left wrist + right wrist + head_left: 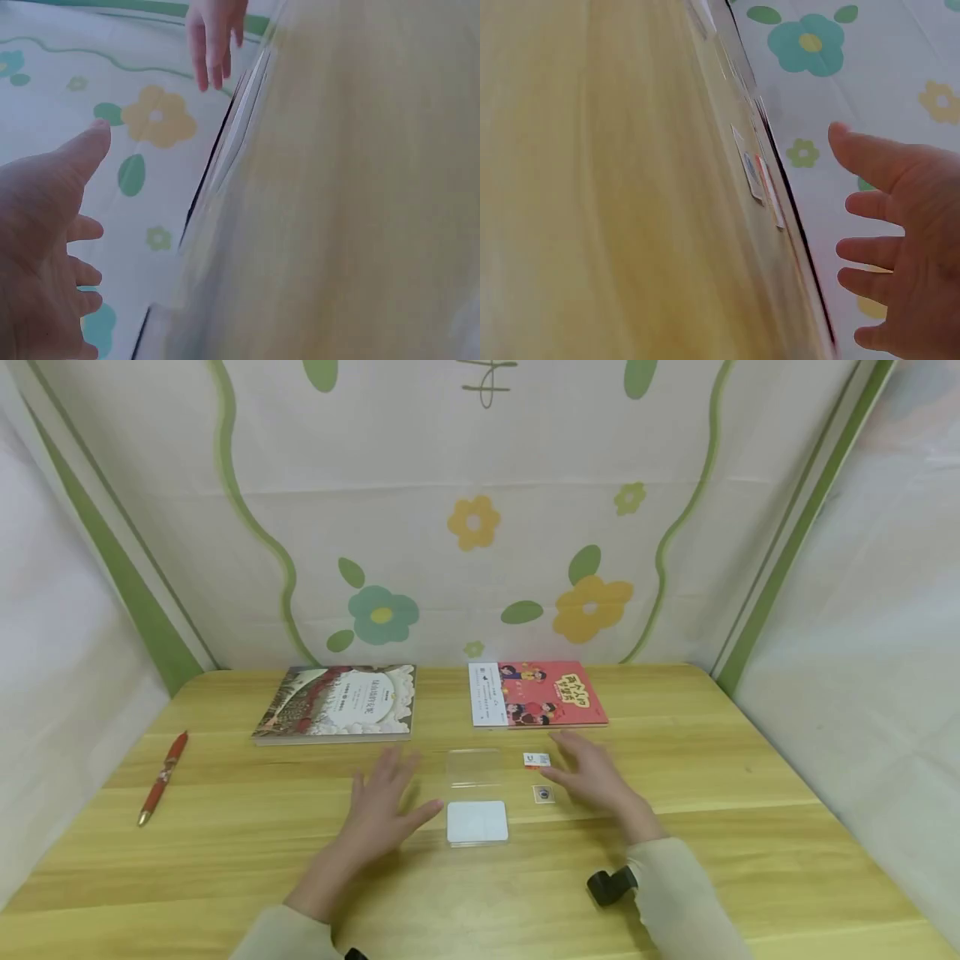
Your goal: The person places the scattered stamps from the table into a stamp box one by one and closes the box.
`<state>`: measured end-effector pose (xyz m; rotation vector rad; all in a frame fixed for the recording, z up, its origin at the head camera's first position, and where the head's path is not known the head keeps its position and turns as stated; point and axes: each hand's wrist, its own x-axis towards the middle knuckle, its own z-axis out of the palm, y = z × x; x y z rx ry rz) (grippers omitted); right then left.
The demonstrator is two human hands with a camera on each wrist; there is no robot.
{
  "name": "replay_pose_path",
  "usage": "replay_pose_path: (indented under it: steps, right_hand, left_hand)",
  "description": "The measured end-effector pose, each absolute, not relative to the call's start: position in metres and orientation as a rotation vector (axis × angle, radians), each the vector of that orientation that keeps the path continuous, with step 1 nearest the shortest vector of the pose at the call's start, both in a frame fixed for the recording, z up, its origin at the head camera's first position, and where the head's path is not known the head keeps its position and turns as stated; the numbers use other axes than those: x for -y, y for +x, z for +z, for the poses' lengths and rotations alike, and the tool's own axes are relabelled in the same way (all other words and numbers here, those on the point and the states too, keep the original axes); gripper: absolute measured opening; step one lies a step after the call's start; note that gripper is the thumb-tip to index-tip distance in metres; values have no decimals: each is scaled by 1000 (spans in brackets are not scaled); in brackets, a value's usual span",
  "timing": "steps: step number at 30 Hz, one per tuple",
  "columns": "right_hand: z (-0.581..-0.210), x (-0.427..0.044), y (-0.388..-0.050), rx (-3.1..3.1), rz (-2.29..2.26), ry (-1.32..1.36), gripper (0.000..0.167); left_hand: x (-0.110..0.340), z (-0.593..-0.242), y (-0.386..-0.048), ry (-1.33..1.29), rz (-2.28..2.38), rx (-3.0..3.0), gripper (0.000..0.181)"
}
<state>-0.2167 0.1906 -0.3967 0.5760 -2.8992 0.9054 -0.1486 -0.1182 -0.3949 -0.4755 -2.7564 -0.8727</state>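
Observation:
My left hand [377, 817] is over the table with its fingers spread, left of a white card in a clear case [477, 822]. Behind that case lies a clear, flat plastic piece [474, 768]. My right hand [594, 777], fingers apart and holding nothing, is just right of a small white-and-red card [536, 760] and a small square stamp-like piece [543, 794]. Both hands also appear open in the wrist views, the left hand [45, 247] and the right hand [907, 240].
A brown illustrated book [337, 703] lies at the back left, and a red-and-white book [537, 695] at the back centre. A red pen [162, 778] rests on the left side of the wooden table [750, 860]. Floral cloth [480, 452] hangs behind.

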Motion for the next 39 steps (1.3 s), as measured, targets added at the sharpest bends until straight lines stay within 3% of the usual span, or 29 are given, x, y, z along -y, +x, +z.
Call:
replay_pose_path:
  steps: [6, 12, 24, 39]
  right_hand:
    - [-415, -187, -223, 2855, 1157, 558, 56]
    - [-428, -179, -227, 2806, 1027, 510, 42]
    - [-434, -175, -226, 2761, 1029, 389, 27]
    - [-431, -180, -224, 2749, 1019, 451, 17]
  left_hand:
    - [108, -412, -150, -542, -1082, 2752, 70]
    - [103, -427, -150, -560, -1194, 2767, 74]
    - [102, -436, -146, -623, -946, 2817, 68]
    - [101, -434, -145, -620, -928, 2815, 66]
